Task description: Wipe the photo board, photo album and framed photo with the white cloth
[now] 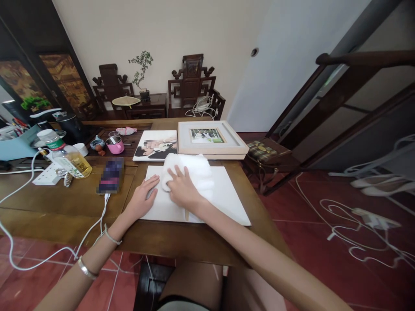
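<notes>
A flat white board (228, 201) lies on the wooden table in front of me. On its upper part rests a bunched white cloth (201, 170), fluffy like a towel. My right hand (183, 188) presses down on the cloth, fingers spread over it and the thumb bent into its left side. Along the board's left edge, my left hand (143, 198) lies flat with its fingers stretched out and nothing in it. Beneath my right wrist, a small tan piece at the board's near edge is partly hidden.
Behind the board are a photo print (155, 146) and a framed photo (207, 136) in a shallow box. To the left lie a phone (110, 176) on a cable, a bottle (69, 157), a power strip (48, 173) and a pink cup (115, 145). A wooden chair (356, 77) stands right.
</notes>
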Demonstrator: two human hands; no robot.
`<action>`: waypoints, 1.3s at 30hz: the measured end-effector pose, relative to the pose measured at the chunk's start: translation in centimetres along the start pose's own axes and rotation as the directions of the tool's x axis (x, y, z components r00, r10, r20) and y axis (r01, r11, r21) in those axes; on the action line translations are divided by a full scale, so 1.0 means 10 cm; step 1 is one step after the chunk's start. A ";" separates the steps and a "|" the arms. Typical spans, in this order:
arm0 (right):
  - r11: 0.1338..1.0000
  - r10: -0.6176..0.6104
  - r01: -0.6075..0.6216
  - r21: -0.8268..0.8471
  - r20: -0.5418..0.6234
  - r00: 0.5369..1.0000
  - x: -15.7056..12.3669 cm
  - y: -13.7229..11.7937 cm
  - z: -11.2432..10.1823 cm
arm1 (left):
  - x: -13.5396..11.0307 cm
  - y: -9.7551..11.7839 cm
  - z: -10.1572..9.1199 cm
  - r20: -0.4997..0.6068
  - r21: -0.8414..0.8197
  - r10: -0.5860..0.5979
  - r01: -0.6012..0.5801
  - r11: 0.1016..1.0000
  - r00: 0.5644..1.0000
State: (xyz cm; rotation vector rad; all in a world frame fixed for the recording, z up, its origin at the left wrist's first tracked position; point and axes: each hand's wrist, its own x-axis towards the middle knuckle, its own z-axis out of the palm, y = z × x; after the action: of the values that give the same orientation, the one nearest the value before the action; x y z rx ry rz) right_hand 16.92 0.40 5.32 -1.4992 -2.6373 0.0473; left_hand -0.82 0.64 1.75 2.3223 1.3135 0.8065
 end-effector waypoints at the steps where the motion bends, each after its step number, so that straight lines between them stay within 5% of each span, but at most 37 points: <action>1: 1.000 -0.004 0.004 0.000 0.000 1.000 -0.06 -0.07 0.00 | 0.00 0.00 0.00 0.000 0.003 0.001 -0.001 1.000 1.000; 7: 0.982 -0.165 0.147 0.119 0.157 0.974 -0.78 -0.55 -0.09 | 0.00 -0.02 0.00 0.003 0.006 0.024 -0.024 1.000 1.000; 10: 0.966 -0.187 0.145 0.214 0.196 0.962 -1.00 -0.55 -0.19 | -0.01 -0.04 0.01 -0.004 0.004 0.033 -0.033 0.999 0.999; 17: 0.983 -0.002 -0.006 0.185 0.044 0.999 -0.58 0.00 -0.20 | -0.01 -0.02 0.02 -0.009 -0.011 0.002 -0.002 1.000 1.000; 22: 0.990 0.077 -0.079 0.119 0.014 0.997 -0.21 -0.08 -0.04 | -0.03 0.06 -0.03 -0.048 -0.052 0.018 -0.021 0.998 0.999; 28: 0.961 -0.222 0.218 0.171 0.004 0.975 -0.48 -0.54 -0.06 | -0.05 0.09 -0.07 -0.121 -0.103 0.011 -0.024 0.994 0.993; 31: 0.938 -0.284 0.257 0.231 0.094 0.954 -0.74 -0.61 -0.19 | -0.05 0.08 -0.05 -0.110 -0.109 -0.021 0.009 0.994 0.994; 35: 0.960 -0.180 0.118 0.253 0.235 0.955 -0.93 -0.43 -0.43 | -0.04 0.05 -0.01 -0.056 -0.087 -0.049 0.044 0.995 0.997; 39: 0.984 0.074 -0.082 0.161 0.056 0.996 -0.82 -0.04 -0.62 | -0.03 0.01 0.02 -0.007 -0.016 -0.023 0.023 1.000 1.000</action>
State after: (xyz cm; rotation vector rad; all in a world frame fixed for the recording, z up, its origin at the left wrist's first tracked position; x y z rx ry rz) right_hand 21.35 -7.01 10.84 -1.5640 -2.5400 0.3035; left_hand -0.77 0.34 1.52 2.2902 1.3293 0.8156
